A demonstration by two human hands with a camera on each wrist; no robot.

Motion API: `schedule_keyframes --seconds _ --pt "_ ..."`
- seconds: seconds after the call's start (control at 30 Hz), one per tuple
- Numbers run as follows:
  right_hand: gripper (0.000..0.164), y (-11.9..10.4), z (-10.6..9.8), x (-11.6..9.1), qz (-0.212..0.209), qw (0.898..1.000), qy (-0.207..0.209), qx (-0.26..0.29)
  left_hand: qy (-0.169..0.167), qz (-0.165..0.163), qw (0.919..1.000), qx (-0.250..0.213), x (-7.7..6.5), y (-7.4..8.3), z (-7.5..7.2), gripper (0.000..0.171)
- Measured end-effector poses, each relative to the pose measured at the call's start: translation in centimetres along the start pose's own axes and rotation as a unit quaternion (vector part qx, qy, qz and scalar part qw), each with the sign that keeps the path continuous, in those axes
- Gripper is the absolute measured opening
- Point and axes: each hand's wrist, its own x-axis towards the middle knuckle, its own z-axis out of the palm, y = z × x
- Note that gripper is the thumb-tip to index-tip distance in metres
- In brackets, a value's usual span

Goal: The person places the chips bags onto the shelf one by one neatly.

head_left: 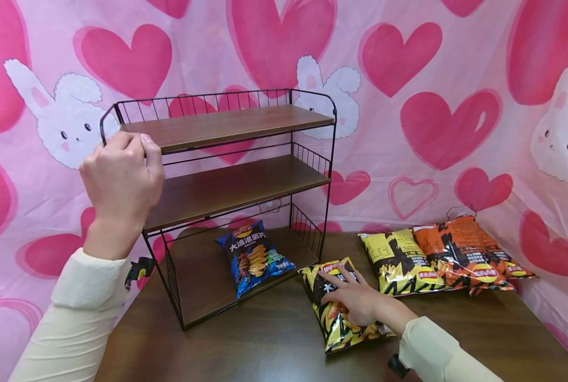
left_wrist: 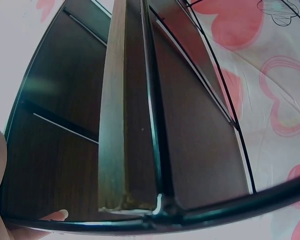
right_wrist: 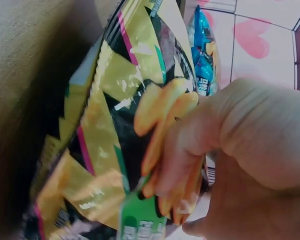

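Note:
In the head view my left hand (head_left: 123, 170) grips the upper left side of a three-tier shelf rack (head_left: 226, 127) with dark wire frame and brown boards. The left wrist view shows a fingertip (left_wrist: 60, 215) by the rack's black metal bar (left_wrist: 220, 216). My right hand (head_left: 353, 300) holds a yellow-and-black bag of potato chips (head_left: 334, 331), its fingers spread over the front. This bag lies on the table beside the rack's front right corner. In the right wrist view, the thumb (right_wrist: 182, 155) presses into the bag's printed front.
A blue bag of chips (head_left: 255, 257) leans back on the rack's bottom board. Another yellow bag (head_left: 403, 262) and orange bags (head_left: 465, 254) lie at the table's back right. A pink heart-patterned cloth (head_left: 389, 143) hangs behind. The brown table (head_left: 246, 350) extends in front.

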Motion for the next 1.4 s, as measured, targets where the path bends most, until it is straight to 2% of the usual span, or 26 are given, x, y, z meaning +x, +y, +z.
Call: schedule_keyframes --seconds 0.23,0.33,0.47,0.57,0.63,0.7,0.83,0.93,1.2,1.4 --pt "0.068 0.6 0.1 -0.2 -0.01 0.998 0.026 0.05 -0.001 -0.003 1.0 -0.001 0.0 -0.1 0.0 0.06" --pt "0.072 0.4 0.0 -0.4 0.004 0.996 0.059 0.07 -0.002 -0.003 1.0 -0.001 0.1 -0.1 -0.1 0.06" --pt "0.068 -0.4 0.0 -0.4 0.055 0.989 0.123 0.069 -0.003 -0.004 1.0 0.001 0.1 -0.1 -0.1 0.06" --pt "0.058 -0.9 0.4 -0.2 0.113 0.977 0.163 0.071 -0.003 -0.004 1.0 0.002 0.1 -0.1 -0.1 0.061" --pt "0.062 -1.0 1.0 -0.1 0.148 0.97 0.179 0.075 -0.003 -0.004 1.0 0.001 0.0 -0.1 -0.1 0.06" --pt "0.07 -1.0 1.7 0.0 0.174 0.965 0.18 0.076 -0.003 -0.004 1.0 0.001 0.0 0.0 0.0 0.06" --pt "0.076 -0.9 3.1 0.2 0.196 0.967 0.151 0.064 -0.004 -0.004 1.0 0.0 0.0 0.0 0.0 0.06" --pt "0.077 -1.0 3.6 0.3 0.191 0.971 0.134 0.056 -0.004 -0.004 1.0 0.001 0.0 0.0 0.0 0.059" --pt "0.082 -0.9 4.9 0.6 0.177 0.975 0.125 0.042 -0.006 -0.003 1.0 0.002 0.0 0.1 0.0 0.057" --pt "0.084 -0.6 4.7 0.4 0.159 0.98 0.117 0.027 -0.003 -0.003 1.0 0.002 0.0 0.1 0.1 0.058"
